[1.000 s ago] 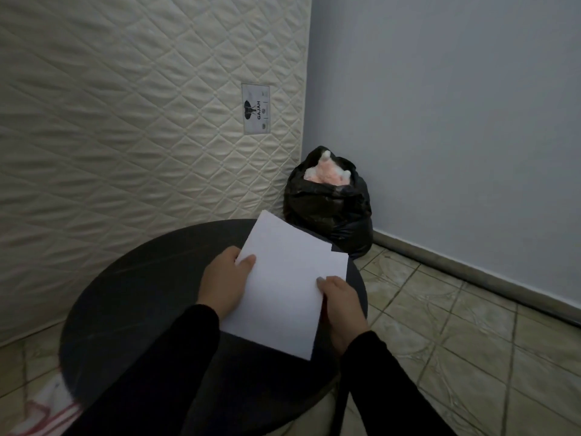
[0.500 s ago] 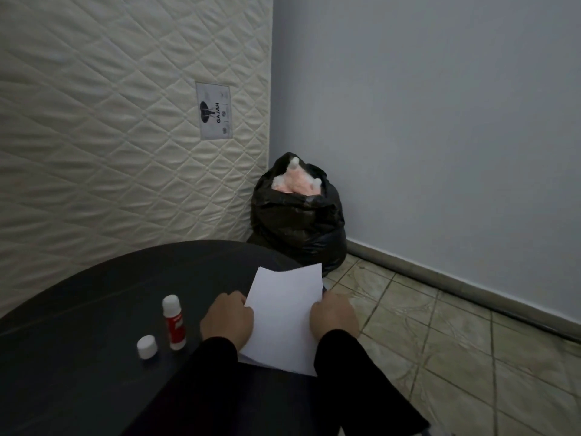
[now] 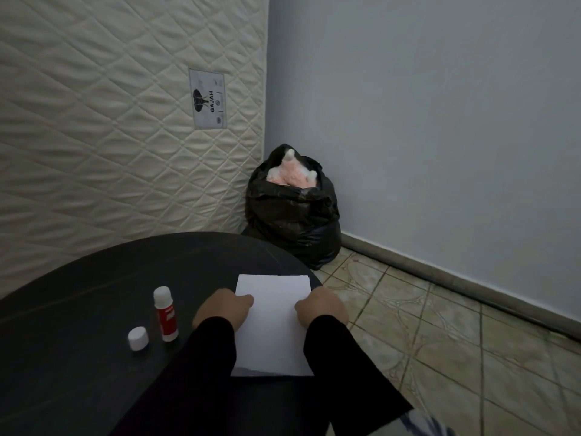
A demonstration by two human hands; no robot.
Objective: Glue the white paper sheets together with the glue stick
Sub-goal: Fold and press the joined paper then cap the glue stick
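— Left side of the dark table (image 3: 78,309)?
— White cap (image 3: 138,338), upright uncapped glue stick (image 3: 165,313) beside.
— Then?
— Left hand (image 3: 221,308) and right hand (image 3: 320,306), fingers curled, pinching white paper sheets (image 3: 272,325) flat on table by their side edges.

- Paper sheets (image 3: 273,322) on desk (image 3: 78,372), lower centre, hands (image 3: 224,309) at both edges.
- Glue stick (image 3: 165,313) upright left of sheets; cap (image 3: 138,338) lower left beside it.
- Bag (image 3: 292,212) behind desk.
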